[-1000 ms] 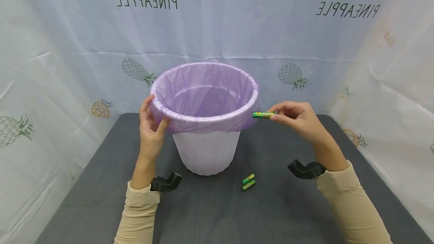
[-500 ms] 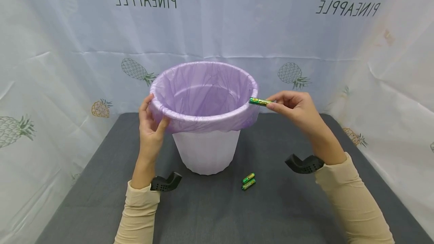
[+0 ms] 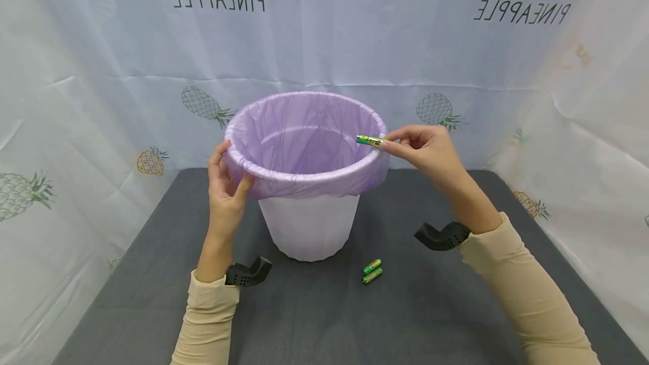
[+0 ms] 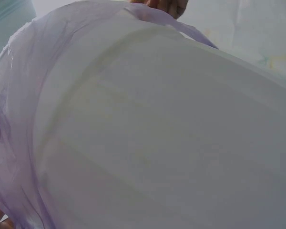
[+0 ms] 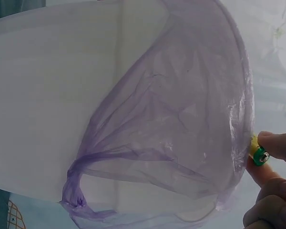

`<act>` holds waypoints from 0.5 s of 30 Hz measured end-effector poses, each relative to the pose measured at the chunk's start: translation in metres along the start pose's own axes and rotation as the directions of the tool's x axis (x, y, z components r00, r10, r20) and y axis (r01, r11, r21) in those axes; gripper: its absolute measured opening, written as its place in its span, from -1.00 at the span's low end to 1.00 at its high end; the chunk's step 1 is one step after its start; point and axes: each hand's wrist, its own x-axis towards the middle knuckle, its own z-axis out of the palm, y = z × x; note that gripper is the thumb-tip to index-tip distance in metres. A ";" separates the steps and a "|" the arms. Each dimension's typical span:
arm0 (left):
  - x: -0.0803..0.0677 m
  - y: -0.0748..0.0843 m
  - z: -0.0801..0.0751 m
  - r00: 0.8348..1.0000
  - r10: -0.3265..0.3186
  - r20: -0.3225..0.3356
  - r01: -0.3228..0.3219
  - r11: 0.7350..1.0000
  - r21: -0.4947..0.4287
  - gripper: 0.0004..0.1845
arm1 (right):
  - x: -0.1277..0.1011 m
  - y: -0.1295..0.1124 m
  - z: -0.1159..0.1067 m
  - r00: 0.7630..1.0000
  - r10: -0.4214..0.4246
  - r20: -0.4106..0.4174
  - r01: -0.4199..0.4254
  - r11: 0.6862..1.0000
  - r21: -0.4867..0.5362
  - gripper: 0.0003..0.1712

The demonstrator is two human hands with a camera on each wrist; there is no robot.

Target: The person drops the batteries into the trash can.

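Purple liner (image 3: 304,145) is folded over the rim of a white bin (image 3: 308,227) standing on a grey bench (image 3: 416,320). The right hand (image 3: 428,151) pinches a green battery (image 3: 370,140) by one end between thumb and fingers (image 5: 276,143). The battery lies level, its long axis pointing left from the fingers, its free end just past the bin's right rim and above the opening. The left hand (image 3: 225,190) is curled on the rim's opposite side, thumb over the liner. Two more batteries (image 3: 372,271) lie side by side on the bench, near the bin's base.
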 end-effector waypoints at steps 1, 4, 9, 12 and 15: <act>0.000 0.000 0.000 1.000 -0.002 -0.002 0.002 1.000 -0.003 -0.34 | 0.001 0.000 0.002 1.000 0.000 -0.001 0.000 1.000 0.007 -0.85; -0.001 0.000 0.000 1.000 -0.015 -0.011 0.015 1.000 -0.011 -0.33 | 0.005 0.002 0.006 1.000 0.000 -0.010 0.000 1.000 0.026 -0.95; -0.001 0.001 0.001 1.000 -0.028 -0.014 0.028 0.999 -0.024 -0.32 | 0.006 0.006 0.010 1.000 -0.005 -0.031 0.007 0.998 0.057 -0.96; -0.001 0.000 0.000 1.000 -0.026 -0.013 0.026 0.999 -0.024 -0.33 | 0.006 0.007 0.011 0.999 -0.005 -0.037 0.008 0.997 0.076 -0.78; -0.001 0.000 0.000 1.000 -0.022 -0.012 0.021 1.000 -0.022 -0.33 | 0.006 0.008 0.013 0.999 -0.011 -0.036 0.014 0.996 0.093 -0.64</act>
